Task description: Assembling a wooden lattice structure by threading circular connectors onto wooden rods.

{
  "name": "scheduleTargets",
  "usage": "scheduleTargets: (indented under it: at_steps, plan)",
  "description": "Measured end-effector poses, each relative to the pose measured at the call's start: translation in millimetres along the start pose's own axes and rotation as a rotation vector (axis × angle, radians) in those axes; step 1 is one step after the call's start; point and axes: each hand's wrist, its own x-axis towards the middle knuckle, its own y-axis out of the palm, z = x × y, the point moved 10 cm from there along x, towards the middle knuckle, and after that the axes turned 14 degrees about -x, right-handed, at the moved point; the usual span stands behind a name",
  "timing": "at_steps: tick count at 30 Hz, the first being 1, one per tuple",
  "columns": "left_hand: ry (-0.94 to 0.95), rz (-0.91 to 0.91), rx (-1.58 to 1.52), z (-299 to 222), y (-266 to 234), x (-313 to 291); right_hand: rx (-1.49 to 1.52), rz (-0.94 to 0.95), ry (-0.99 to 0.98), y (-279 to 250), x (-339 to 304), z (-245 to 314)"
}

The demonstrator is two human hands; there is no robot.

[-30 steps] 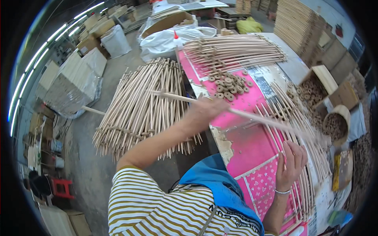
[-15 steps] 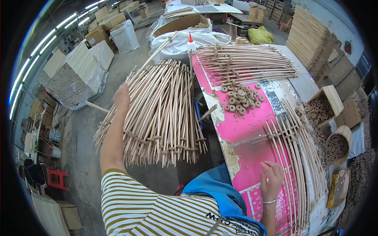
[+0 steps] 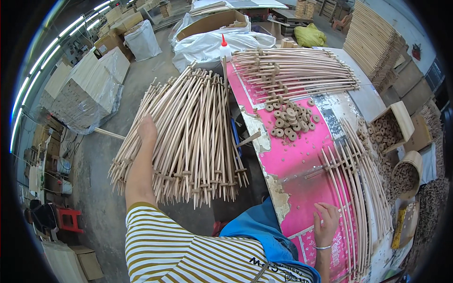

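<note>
My left hand (image 3: 147, 129) is closed at the left side of a large heap of thin wooden rods (image 3: 198, 137). It grips a rod that slants up toward the heap's far end; its fingertips are hidden behind the hand. Many rods carry a small wooden ring near one end. My right hand (image 3: 325, 219) hovers over the near part of the pink-covered table (image 3: 297, 188), fingers loosely bent and apart, holding nothing. Beside it on the right lies a row of ringed rods (image 3: 351, 184). Farther up sits a pile of loose wooden rings (image 3: 292, 120).
More rods (image 3: 297, 73) lie across the table's far end, near a white bottle with a red tip (image 3: 225, 49). Containers of rings (image 3: 389, 127) stand at the right. Wrapped board stacks (image 3: 87, 94) and a red stool (image 3: 70, 220) are on the left.
The rod in my left hand, raised above the heap before, has come down onto it. My left hand has lowered slightly. My right hand has hardly moved.
</note>
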Motion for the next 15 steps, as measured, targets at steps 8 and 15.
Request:
scheduleTargets:
  at_steps: [8, 15]
  plan:
    - [0.028, -0.009, -0.09, 10, -9, -20, 0.026, 0.011, 0.013, 11, 4, -2]
    - [0.007, -0.003, -0.104, 19, -7, -32, 0.056, 0.033, 0.029, 17, 1, -7]
